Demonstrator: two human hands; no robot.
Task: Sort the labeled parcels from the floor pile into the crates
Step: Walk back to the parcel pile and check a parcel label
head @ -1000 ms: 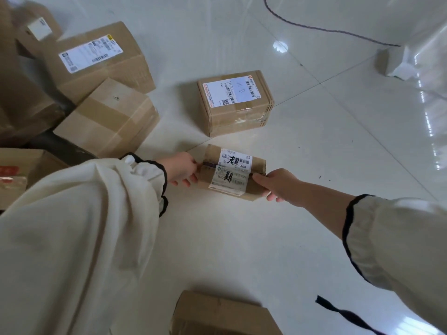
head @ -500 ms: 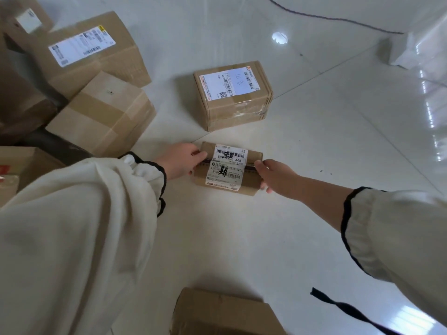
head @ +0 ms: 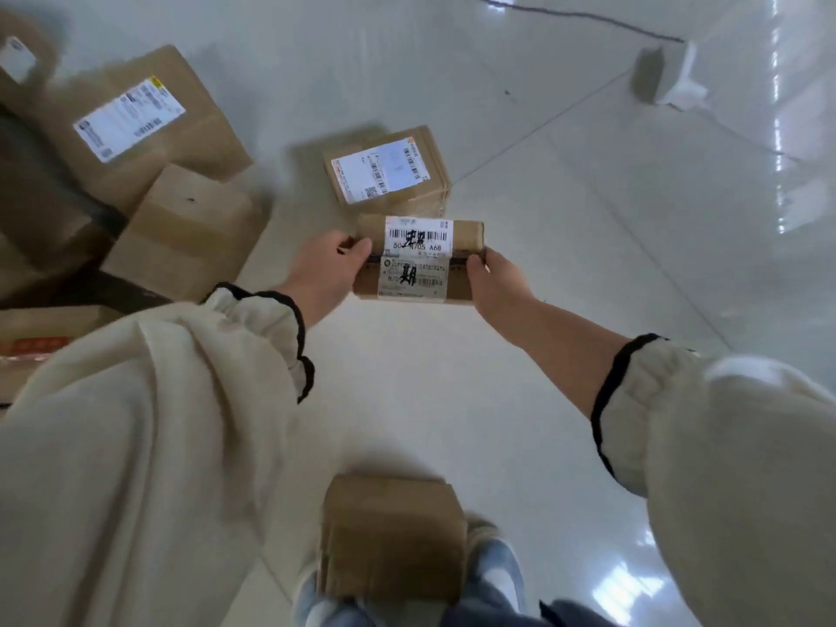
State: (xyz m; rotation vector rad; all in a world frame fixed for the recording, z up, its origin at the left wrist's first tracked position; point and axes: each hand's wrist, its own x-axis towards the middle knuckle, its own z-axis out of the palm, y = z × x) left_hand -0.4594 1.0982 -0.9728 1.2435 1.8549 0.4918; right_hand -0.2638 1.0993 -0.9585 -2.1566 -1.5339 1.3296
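Currently both arms extended forward, left hand [head: 323, 273] and right hand [head: 497, 282] each gripping one end of the small labeled parcel [head: 418, 260], label up, above the floor [head: 452, 377].

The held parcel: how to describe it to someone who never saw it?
Cardboard boxes lie on the pale floor. One small parcel is held above it, left hand and right hand at its ends. Only its label carries black handwritten marks.

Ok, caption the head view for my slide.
Left hand and right hand grip the ends of a small brown cardboard parcel with a white barcode label.
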